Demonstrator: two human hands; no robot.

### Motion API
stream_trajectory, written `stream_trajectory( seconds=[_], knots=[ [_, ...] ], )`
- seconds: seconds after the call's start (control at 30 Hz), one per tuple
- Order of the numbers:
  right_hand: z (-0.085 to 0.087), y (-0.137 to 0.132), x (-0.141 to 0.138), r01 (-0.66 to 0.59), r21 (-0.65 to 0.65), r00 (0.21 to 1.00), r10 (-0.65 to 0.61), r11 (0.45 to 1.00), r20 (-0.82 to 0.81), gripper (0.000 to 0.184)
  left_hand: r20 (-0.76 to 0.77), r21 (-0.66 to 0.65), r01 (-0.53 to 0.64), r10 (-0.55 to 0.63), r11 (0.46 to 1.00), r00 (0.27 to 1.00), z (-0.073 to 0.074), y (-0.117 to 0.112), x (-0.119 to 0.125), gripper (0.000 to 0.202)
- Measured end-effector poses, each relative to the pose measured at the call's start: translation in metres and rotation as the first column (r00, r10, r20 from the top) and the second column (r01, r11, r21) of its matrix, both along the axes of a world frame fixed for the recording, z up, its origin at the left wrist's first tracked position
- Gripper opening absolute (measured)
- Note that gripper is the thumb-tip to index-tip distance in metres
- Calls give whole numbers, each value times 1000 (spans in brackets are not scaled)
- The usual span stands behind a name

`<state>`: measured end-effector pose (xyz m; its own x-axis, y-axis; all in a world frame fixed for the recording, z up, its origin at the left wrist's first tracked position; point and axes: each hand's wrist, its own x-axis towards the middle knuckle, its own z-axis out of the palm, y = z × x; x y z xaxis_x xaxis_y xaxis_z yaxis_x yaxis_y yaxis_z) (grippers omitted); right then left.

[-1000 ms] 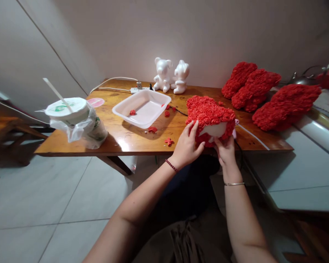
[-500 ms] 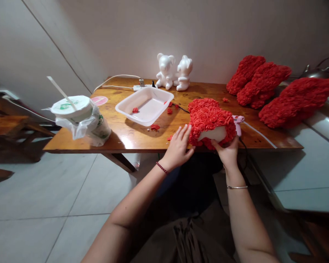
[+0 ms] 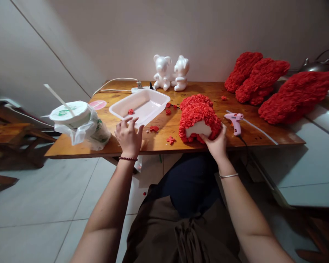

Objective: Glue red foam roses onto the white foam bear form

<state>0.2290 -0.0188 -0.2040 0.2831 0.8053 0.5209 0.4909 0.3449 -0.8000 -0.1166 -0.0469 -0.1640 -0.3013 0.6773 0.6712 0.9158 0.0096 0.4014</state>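
Observation:
My right hand point(image 3: 215, 143) grips the near side of a foam shape covered in red foam roses point(image 3: 197, 115), with a bare white patch facing me; it rests on the wooden table point(image 3: 159, 140). My left hand point(image 3: 129, 136) hovers with fingers spread and curled at the near rim of a white tray point(image 3: 139, 106), holding nothing. One red rose point(image 3: 130, 111) lies in the tray. Loose red roses point(image 3: 169, 140) lie on the table between tray and shape.
A pink glue gun point(image 3: 235, 121) lies right of the shape, its cord running off the table edge. Two white foam bears point(image 3: 171, 72) stand at the back. Finished red rose shapes point(image 3: 259, 82) are piled at right. A lidded cup in a plastic bag point(image 3: 78, 124) stands at left.
My left hand left the rose shape and swung left to the tray's near rim. The right hand turned the shape and set it down. The glue gun is now uncovered.

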Motion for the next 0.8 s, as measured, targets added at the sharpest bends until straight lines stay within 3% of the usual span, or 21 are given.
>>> stream_trajectory(
  seconds=[0.13, 0.23, 0.33, 0.4, 0.47, 0.53, 0.63, 0.8],
  knots=[
    [5, 8, -14, 7, -26, 1000, -6, 1000, 20, 92, -61, 12, 71, -71, 997, 996, -10, -12, 15, 36],
    [5, 10, -16, -28, -36, 1000, 28, 999, 0, 95, -43, 13, 295, -294, 955, 955, -11, -12, 36, 39],
    [0, 12, -11, -120, -24, 991, 118, 992, -65, 86, 155, -126, 530, -511, 838, 845, -8, -2, 61, 64],
    [0, 14, -7, -162, -11, 982, 160, 987, -102, 76, 360, -221, 662, -571, 716, 738, -6, 9, 77, 83],
    [4, 16, -4, -186, 0, 977, 185, 982, -109, 75, 536, -215, 785, -601, 581, 592, -4, 19, 90, 90],
    [14, 18, -1, -209, -5, 972, 207, 978, -110, 78, 666, -102, 857, -606, 505, 436, 1, 27, 99, 90],
    [37, 23, 2, -201, -22, 972, 197, 979, -131, 80, 769, 65, 857, -574, 510, 283, 15, 32, 103, 85],
    [59, 32, 4, -189, -66, 967, 174, 980, -186, 85, 788, 110, 822, -554, 559, 271, 38, 31, 97, 68]
  ],
)
